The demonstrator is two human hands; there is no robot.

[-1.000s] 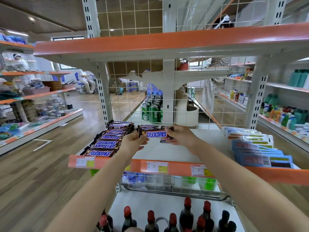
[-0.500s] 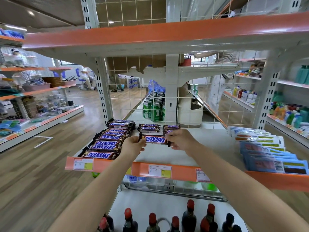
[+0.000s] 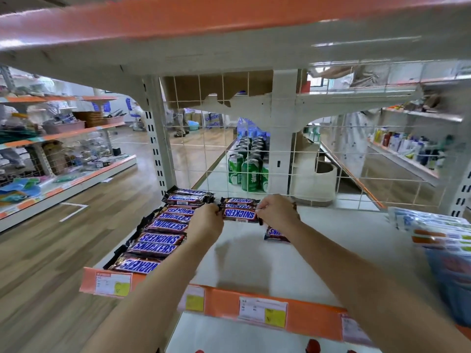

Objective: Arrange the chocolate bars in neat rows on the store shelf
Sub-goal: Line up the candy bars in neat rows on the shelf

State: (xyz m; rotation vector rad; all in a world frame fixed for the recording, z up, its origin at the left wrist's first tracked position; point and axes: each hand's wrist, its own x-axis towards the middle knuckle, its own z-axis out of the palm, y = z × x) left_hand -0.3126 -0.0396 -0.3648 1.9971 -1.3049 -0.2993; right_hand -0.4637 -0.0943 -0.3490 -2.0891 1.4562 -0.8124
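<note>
The left hand (image 3: 206, 220) and right hand (image 3: 276, 212) each pinch 1 crimped end of a chocolate bar (image 3: 239, 214), held at the back of the shelf (image 3: 244, 261) beside the finished row (image 3: 158, 235). It looks light, fairly stiff and slick-wrapped, so an end-seam grip suits it.

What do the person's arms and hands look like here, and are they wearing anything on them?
Both arms are bare for as far as the head view shows, with no sleeves in sight. The left hand and right hand wear no gloves. No watch, bracelet or ring shows on the visible parts, though the picture is somewhat blurred.
</note>
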